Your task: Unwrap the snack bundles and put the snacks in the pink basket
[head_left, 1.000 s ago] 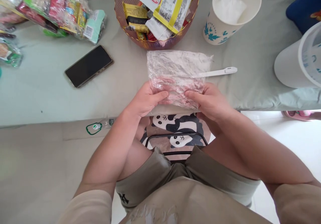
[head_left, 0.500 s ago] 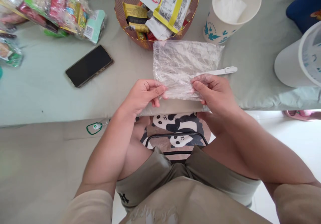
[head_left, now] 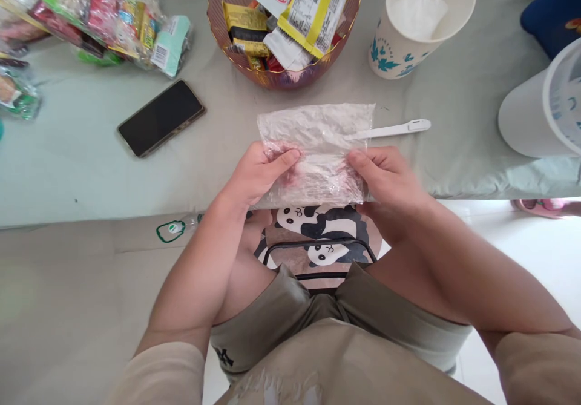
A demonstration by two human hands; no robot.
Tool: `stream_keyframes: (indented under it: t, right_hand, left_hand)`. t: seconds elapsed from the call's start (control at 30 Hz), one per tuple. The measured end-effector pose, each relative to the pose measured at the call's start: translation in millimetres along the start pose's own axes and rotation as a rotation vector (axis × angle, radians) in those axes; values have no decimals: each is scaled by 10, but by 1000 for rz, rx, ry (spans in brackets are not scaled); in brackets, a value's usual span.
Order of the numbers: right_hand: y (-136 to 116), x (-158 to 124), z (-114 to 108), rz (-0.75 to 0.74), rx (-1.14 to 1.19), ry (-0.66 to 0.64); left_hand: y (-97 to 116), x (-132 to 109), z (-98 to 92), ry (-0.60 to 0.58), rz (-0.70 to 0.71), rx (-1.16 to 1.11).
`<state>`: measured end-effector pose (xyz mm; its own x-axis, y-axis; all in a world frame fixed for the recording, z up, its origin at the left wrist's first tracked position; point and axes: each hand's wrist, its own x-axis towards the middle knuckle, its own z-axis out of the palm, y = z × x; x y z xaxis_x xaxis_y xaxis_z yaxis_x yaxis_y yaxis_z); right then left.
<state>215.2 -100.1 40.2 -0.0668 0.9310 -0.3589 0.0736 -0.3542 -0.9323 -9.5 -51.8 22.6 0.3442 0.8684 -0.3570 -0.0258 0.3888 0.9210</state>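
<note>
A clear, crinkled plastic bag is stretched between my two hands at the front edge of the covered surface. My left hand pinches its left side, thumb on top and fingers showing blurred through the film. On the right side, my right hand grips it the same way, thumb over the film. Just beyond my right hand lies a white plastic handle-like tool; its left end is under or behind the bag, so its kind is hidden.
Beyond the bag stands a ribbed bowl of wrapped snacks. A paper cup with white tissue stands to its right, and a white bin farther right. Left are a phone and several packaged snacks. A panda-print stool shows below.
The bag has come toward me and away from the bowl, its far edge now lower. My fingers have moved behind the film, with thumbs in front.
</note>
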Motion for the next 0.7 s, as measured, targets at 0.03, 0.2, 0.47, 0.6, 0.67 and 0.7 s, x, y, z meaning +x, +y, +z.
stream_keyframes:
  t: [0.03, 0.2, 0.47, 0.6, 0.67, 0.7]
  right_hand:
    - [-14, 9, -11, 2, -29, 2]
    - [-71, 34, -27, -31, -48, 21]
    - [-29, 22, 7, 2, 27, -12]
    - [-40, -25, 14, 81, 14, -116]
    - [-48, -34, 19, 76, -12, -99]
    - [-53, -32, 21, 69, -15, -81]
  left_hand:
    - [4, -3, -19, -8, 6, 45]
    - [56, -25, -66, -56, 21, 222]
    - [20, 3, -18, -1, 136, 62]
    - [-40, 29, -80, -17, 175, 61]
    - [-47, 33, -115, -109, 154, 51]
    - [-46, 34, -131, -163, 131, 52]
